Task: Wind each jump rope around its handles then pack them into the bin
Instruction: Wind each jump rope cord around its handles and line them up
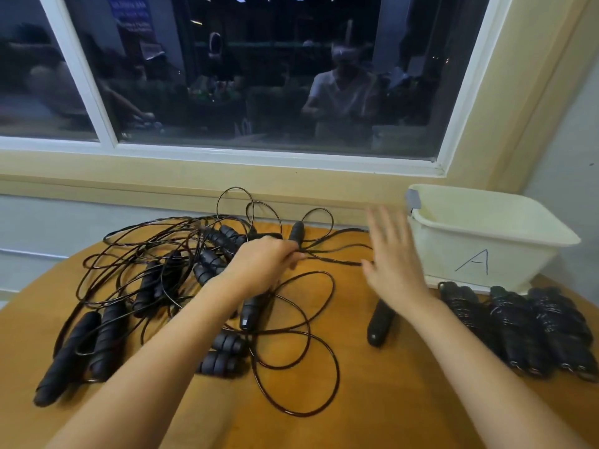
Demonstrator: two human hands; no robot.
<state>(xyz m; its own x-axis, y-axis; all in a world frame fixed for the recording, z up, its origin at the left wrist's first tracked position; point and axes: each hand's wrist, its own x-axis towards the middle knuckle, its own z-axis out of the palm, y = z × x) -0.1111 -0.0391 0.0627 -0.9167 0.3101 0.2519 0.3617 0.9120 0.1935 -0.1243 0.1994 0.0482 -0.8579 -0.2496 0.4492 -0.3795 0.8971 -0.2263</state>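
A tangle of black jump ropes [155,273] with thin cords and foam handles covers the left half of the wooden table [324,426]. My left hand [264,265] reaches into the pile and pinches a thin cord [337,259] beside an upright black handle [296,231]. My right hand [393,254] hovers open and blurred, fingers spread, just left of the cream bin [486,251] marked "A". A loose black handle [380,322] lies under my right wrist. Three wound ropes [518,328] lie in a row in front of the bin.
The bin stands at the table's back right corner against the wall. A window with a dark reflective pane and a cream sill runs behind the table. Large cord loops [291,351] spread over the table's middle.
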